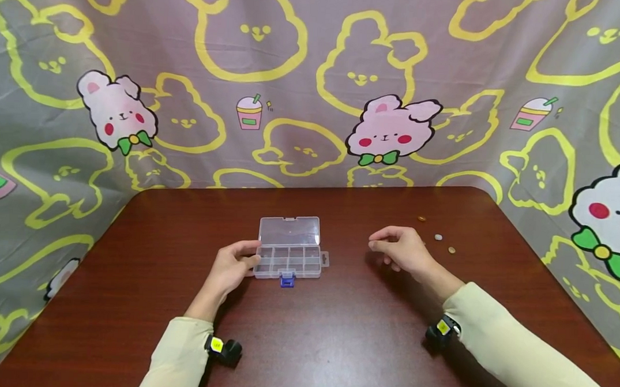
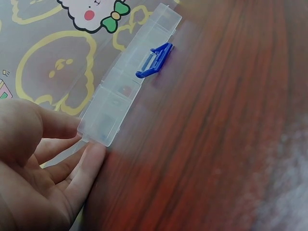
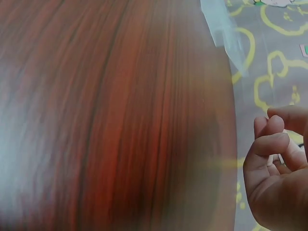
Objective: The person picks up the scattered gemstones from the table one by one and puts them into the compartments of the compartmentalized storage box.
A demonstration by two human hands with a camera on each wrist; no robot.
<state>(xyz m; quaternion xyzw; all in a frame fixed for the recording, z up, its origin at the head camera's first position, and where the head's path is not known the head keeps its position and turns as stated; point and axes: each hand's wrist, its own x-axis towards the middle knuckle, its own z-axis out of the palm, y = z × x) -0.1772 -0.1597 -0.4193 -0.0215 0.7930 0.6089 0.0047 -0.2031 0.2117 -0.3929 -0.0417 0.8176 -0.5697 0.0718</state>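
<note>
A clear plastic compartment box (image 1: 288,260) lies on the table with its lid (image 1: 290,231) raised at the back and its blue latch (image 1: 287,279) hanging at the front. My left hand (image 1: 232,266) grips the box's left end between thumb and fingers. In the left wrist view, a small reddish spot (image 2: 126,90) shows through the box's front wall. Right of the box, my right hand (image 1: 402,250) hovers over the table, thumb and fingertips drawn together. I cannot tell whether something small is between those fingertips. In the right wrist view, the fingers (image 3: 269,144) are curled in.
Beyond the right hand lie small bead-like pieces: an orange one (image 1: 421,218), a white one (image 1: 438,237) and a yellowish one (image 1: 452,250). The brown wooden table (image 1: 303,343) ends against a patterned curtain (image 1: 304,89) at the back and sides.
</note>
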